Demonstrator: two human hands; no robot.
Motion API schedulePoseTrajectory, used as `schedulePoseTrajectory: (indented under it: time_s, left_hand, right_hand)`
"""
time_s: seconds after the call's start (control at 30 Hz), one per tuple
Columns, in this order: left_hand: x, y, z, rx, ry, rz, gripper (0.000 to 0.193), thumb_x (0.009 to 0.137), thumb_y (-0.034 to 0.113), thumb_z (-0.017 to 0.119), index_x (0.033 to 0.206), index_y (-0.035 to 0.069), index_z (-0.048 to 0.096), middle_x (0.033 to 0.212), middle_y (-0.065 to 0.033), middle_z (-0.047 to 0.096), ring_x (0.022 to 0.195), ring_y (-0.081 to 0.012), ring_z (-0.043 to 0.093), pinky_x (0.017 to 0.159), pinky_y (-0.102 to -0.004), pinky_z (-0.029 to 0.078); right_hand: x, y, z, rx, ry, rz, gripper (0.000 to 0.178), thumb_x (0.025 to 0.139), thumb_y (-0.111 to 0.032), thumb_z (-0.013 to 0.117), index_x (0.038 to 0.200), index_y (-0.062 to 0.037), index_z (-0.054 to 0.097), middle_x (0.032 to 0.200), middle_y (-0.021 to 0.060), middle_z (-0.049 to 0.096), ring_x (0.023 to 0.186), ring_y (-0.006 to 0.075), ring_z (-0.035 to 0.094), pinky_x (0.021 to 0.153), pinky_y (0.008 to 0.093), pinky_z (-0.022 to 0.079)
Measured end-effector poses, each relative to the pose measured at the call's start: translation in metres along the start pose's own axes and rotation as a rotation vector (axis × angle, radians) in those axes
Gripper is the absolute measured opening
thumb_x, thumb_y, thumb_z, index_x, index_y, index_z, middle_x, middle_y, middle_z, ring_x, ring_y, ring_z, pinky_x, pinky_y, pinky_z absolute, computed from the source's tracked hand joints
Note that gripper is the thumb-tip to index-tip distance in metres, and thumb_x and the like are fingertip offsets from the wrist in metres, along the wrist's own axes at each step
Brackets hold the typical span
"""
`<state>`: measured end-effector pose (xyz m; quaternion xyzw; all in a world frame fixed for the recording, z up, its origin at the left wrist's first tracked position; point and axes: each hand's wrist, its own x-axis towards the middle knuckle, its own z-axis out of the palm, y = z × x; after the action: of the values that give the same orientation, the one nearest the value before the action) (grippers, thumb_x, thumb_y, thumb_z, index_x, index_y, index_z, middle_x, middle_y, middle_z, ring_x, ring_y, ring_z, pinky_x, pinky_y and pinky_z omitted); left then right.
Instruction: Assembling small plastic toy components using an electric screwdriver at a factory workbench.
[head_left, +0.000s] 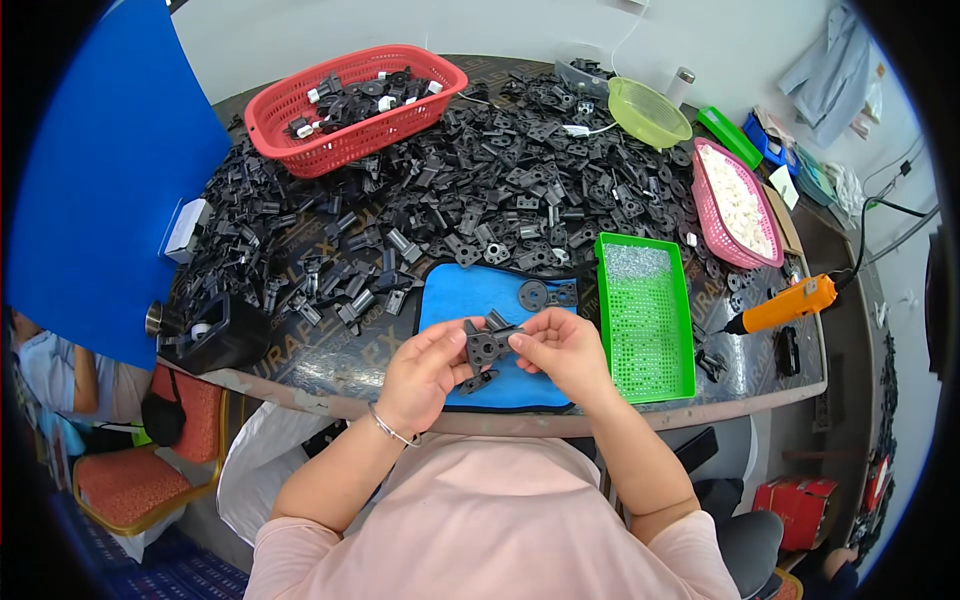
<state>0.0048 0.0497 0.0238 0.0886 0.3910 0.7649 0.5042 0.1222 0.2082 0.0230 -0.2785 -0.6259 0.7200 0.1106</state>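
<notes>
My left hand [422, 370] and my right hand [562, 348] meet over a blue mat [470, 300] at the table's front edge. Both hold a small black plastic part [487, 345] between the fingertips. A second black piece [478, 381] hangs just below the left fingers. On the mat behind lies a round black disc part [533, 295] with a flat black piece beside it. A big heap of black plastic parts [480, 190] covers the table beyond the mat.
A green mesh tray [645, 330] with small screws stands right of the mat. An orange electric screwdriver [785, 305] lies farther right. A red basket [355, 95], a pink basket [735, 205] with white pieces, a green bowl [648, 112] and a blue board [100, 180] ring the heap.
</notes>
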Motion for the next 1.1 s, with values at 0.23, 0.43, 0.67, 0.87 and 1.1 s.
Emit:
schedulePoseTrajectory:
  time_s: [0.23, 0.43, 0.67, 0.87, 1.1]
  left_hand:
    - [-0.001, -0.015, -0.005, 0.272, 0.002, 0.149, 0.033, 0.081, -0.005, 0.065, 0.112, -0.002, 0.057, 0.106, -0.0098, 0.062, 0.089, -0.0151, 0.061, 0.081, -0.0296, 0.053]
    - [-0.005, -0.02, -0.007, 0.315, -0.037, 0.139, 0.028, 0.082, -0.007, 0.061, 0.11, -0.002, 0.058, 0.106, -0.0105, 0.063, 0.093, -0.0165, 0.061, 0.082, -0.0295, 0.053]
    - [-0.023, -0.026, -0.018, 0.654, -0.173, 0.05, 0.026, 0.084, -0.007, 0.058, 0.109, 0.0, 0.058, 0.11, -0.0096, 0.062, 0.098, -0.0141, 0.059, 0.087, -0.0273, 0.049]
    - [-0.02, -0.031, -0.003, 0.848, -0.331, -0.102, 0.023, 0.088, -0.001, 0.054, 0.111, 0.003, 0.054, 0.114, -0.0075, 0.059, 0.1, -0.0133, 0.056, 0.086, -0.0274, 0.045]
    - [-0.001, -0.044, 0.015, 1.288, -0.49, 0.194, 0.024, 0.086, 0.002, 0.054, 0.11, 0.003, 0.054, 0.107, -0.0109, 0.063, 0.096, -0.0245, 0.06, 0.084, -0.0298, 0.046]
  right_hand:
    - [-0.01, 0.004, 0.004, -0.243, 0.127, -0.261, 0.017, 0.082, -0.006, 0.07, 0.094, -0.0013, 0.058, 0.079, 0.0021, 0.062, 0.07, 0.0052, 0.057, 0.062, 0.0185, 0.047]
    - [-0.021, 0.035, 0.001, 0.106, -0.084, -0.227, 0.017, 0.086, -0.003, 0.064, 0.103, -0.0007, 0.059, 0.088, 0.001, 0.062, 0.079, 0.0047, 0.058, 0.068, 0.0193, 0.047]
    - [-0.062, 0.026, -0.002, -0.346, -0.154, -0.136, 0.025, 0.082, -0.013, 0.071, 0.101, -0.002, 0.06, 0.094, 0.0051, 0.062, 0.081, 0.0088, 0.058, 0.068, 0.0232, 0.05]
    - [-0.089, 0.015, -0.055, -0.895, 0.337, -0.587, 0.034, 0.066, -0.015, 0.079, 0.093, -0.0067, 0.06, 0.09, 0.0106, 0.059, 0.086, 0.03, 0.058, 0.075, 0.0383, 0.044]
    - [-0.108, 0.035, -0.103, -1.297, 0.346, -0.387, 0.016, 0.071, -0.013, 0.07, 0.086, -0.013, 0.063, 0.086, 0.0038, 0.059, 0.091, 0.0238, 0.056, 0.089, 0.041, 0.034]
